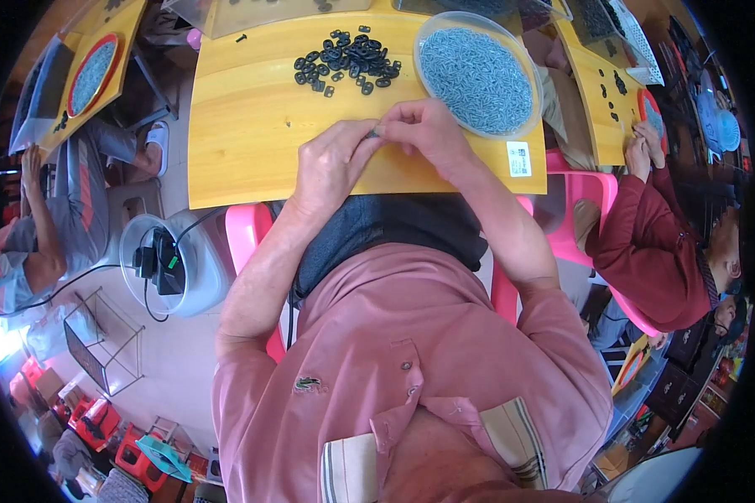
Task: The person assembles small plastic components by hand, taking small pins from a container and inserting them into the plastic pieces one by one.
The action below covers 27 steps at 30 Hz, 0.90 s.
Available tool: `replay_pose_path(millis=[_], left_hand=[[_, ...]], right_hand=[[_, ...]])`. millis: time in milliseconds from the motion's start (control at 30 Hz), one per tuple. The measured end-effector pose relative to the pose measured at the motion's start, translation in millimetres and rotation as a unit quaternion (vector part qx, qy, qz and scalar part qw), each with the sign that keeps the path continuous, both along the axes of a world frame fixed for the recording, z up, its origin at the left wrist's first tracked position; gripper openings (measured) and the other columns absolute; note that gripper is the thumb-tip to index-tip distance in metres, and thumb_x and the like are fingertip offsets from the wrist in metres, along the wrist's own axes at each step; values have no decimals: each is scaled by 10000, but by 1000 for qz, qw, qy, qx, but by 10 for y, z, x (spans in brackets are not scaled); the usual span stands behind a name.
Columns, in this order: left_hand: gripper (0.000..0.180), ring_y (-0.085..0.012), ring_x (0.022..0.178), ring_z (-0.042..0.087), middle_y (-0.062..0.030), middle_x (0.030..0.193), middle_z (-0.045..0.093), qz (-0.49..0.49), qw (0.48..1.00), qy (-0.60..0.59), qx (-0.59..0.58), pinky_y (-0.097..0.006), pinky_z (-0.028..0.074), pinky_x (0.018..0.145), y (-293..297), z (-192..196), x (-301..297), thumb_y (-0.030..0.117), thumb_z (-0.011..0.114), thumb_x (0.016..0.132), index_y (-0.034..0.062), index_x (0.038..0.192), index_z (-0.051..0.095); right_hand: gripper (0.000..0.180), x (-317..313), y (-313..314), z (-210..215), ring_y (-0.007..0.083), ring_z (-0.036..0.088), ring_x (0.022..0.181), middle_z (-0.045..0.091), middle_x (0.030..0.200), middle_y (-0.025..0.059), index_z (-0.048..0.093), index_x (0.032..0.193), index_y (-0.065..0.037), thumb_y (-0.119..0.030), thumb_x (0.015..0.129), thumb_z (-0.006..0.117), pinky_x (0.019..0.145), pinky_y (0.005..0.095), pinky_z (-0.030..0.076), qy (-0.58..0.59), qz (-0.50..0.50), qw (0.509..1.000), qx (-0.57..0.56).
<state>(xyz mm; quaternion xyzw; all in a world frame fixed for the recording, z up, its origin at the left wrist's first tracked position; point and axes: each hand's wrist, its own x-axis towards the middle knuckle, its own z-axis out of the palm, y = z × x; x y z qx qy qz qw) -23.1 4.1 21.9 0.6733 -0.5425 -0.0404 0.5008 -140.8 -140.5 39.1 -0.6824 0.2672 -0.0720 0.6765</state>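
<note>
Over the near part of the yellow table, my left hand and my right hand meet fingertip to fingertip. Both are closed in a pinch around something small and dark, mostly hidden by the fingers. Just beyond them lies a loose pile of small black oval plastic pieces, some showing two holes. Close to my right hand stands a round clear tub full of small silvery-blue screws. One dark screw-like piece lies alone at the far left.
A white printed label sticks to the table's right corner. Clear bins line the far edge. A person in dark red works at a table to the right, another to the left. A plastic bucket with black adapters stands left of me.
</note>
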Motion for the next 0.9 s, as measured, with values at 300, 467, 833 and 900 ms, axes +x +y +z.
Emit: replay_pose_path(millis=[300, 467, 833, 900], left_hand=[[447, -184, 782, 644, -123, 1030, 666, 38, 991, 125, 26, -288, 533, 708, -32, 24, -8, -14, 750, 770, 27, 1196, 622], [350, -120, 767, 615, -86, 994, 653, 43, 968, 246, -13, -238, 496, 688, -10, -89, 37, -29, 689, 816, 23, 1160, 649], [194, -59, 760, 580, -5, 865, 622, 70, 875, 463, -125, -207, 489, 711, -78, -282, 282, 7, 627, 909, -2, 1097, 673], [198, -65, 766, 587, -8, 872, 618, 66, 857, 494, -129, -209, 496, 716, -72, -256, 275, -4, 621, 909, -1, 1101, 671]], right_hand=[[118, -39, 31, 231, 61, 541, 526, 616, 633, 8, 680, 820, 3, -114, 835, 680, 481, 225, 413, -8, -19, 995, -95], [97, 292, -89, 699, 81, 578, 502, 643, 669, 36, 652, 838, -2, -98, 850, 660, 466, 232, 445, -68, -46, 991, -104], [145, 935, -467, 979, 177, 676, 675, 697, 751, 87, 702, 943, -10, -102, 841, 658, 634, 314, 523, -98, -19, 909, -404], [150, 729, -385, 679, 191, 662, 646, 684, 747, 90, 692, 959, -18, -97, 843, 639, 608, 340, 510, -28, 41, 878, -476]])
